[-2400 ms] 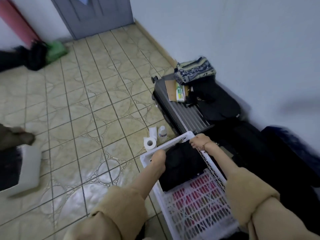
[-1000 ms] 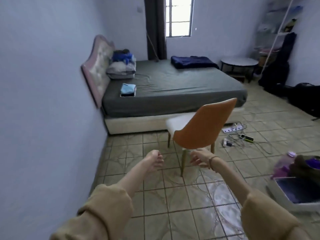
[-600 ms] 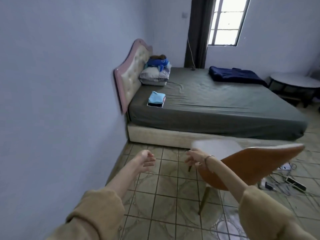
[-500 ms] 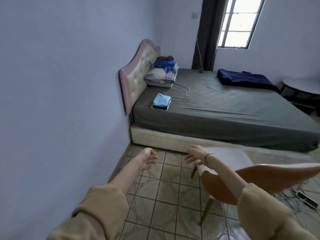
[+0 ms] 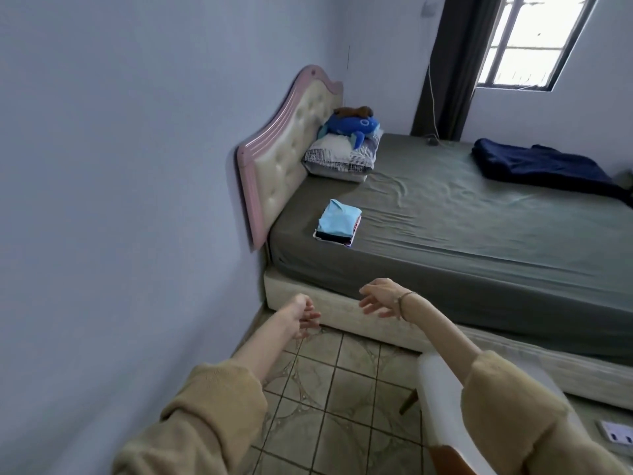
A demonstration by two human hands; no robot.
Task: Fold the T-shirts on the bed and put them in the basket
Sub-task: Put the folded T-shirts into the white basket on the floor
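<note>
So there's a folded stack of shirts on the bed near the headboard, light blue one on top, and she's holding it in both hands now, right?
Not quite. The head view shows the folded stack, light blue shirt on top, lying on the bed near the headboard, but nobody holds it. The left hand and right hand are both empty, out in front and short of the mattress.

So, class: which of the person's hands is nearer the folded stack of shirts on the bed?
Right. The right hand hangs just below the folded stack; the left hand is lower and further left.
</note>
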